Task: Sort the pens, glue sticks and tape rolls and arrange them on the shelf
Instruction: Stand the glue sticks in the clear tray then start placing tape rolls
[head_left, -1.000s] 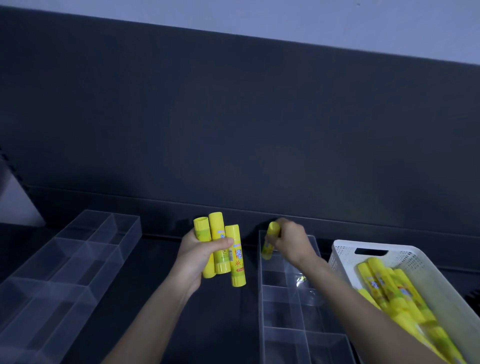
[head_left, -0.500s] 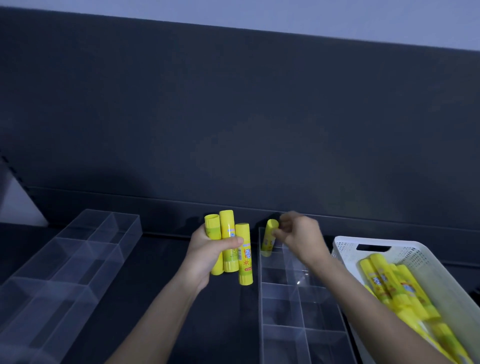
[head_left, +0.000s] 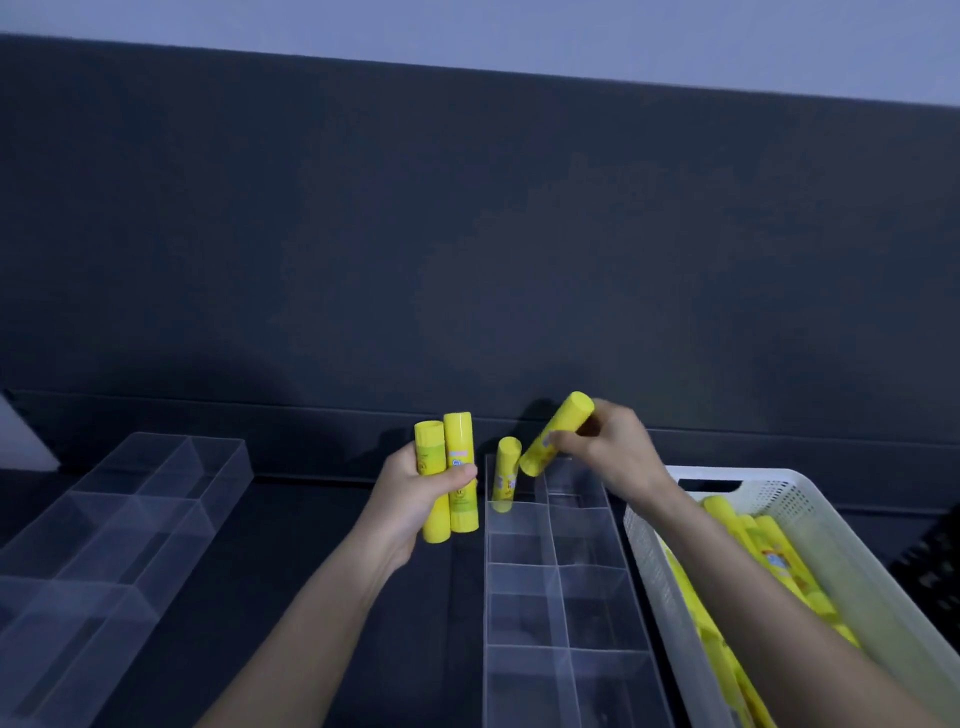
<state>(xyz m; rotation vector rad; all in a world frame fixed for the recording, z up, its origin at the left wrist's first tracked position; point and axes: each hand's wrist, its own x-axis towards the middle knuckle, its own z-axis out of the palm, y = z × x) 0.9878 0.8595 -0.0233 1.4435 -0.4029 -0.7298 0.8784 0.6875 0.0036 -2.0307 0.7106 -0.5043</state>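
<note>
Clear tray (head_left: 558, 564) adjoins basket (head_left: 769, 475); left hand (head_left: 410, 499) grips two glue sticks (head_left: 460, 441), right hand (head_left: 618, 457) one.

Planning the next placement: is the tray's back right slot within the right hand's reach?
Likely yes: the right hand holds a tilted glue stick just above that open slot, nothing between.

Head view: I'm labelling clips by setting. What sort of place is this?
Probably a shop or stockroom shelf: dark shelf surface, clear plastic divided organiser tray, white perforated plastic basket full of yellow glue sticks.
</note>
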